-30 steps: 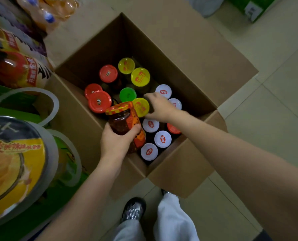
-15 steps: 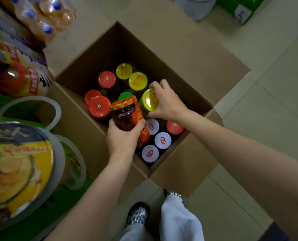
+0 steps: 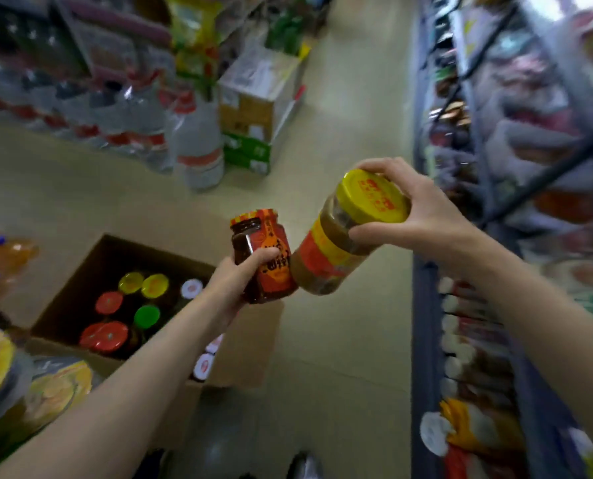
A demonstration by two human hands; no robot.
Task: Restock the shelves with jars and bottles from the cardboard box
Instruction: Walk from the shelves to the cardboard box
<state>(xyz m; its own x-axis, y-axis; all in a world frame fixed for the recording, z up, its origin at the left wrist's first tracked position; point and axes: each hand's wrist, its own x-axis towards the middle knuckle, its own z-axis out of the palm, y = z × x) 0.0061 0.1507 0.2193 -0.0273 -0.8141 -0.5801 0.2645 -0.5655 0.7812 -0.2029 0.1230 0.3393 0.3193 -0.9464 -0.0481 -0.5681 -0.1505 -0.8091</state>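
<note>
the left hand [image 3: 234, 276] grips a dark red-labelled jar [image 3: 262, 257], fingers curled round its lower half. just right, touching it, the right hand [image 3: 416, 210] clasps a tilted yellow-lidded jar [image 3: 343, 233] by the lid end. the cardboard box [image 3: 81, 271] lies lower left, jars inside; blurred shelves [image 3: 495, 236] on the right.

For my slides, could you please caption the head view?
Left hand and right hand each hold a jar above the cardboard box.
</note>
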